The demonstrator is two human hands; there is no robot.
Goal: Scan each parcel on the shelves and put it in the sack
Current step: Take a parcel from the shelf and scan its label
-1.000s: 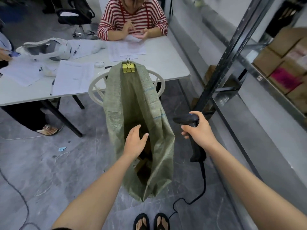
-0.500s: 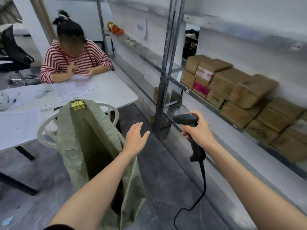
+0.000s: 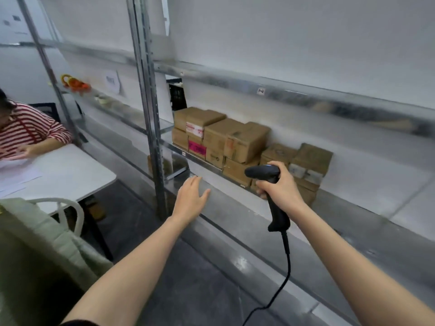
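Parcels (image 3: 237,140): brown cardboard boxes, stacked, metal shelf (image 3: 306,208).

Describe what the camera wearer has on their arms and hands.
The left forearm and right forearm are bare. The left hand and right hand wear no gloves; no watch or bracelet shows. A dark sleeve edge shows at the left upper arm.
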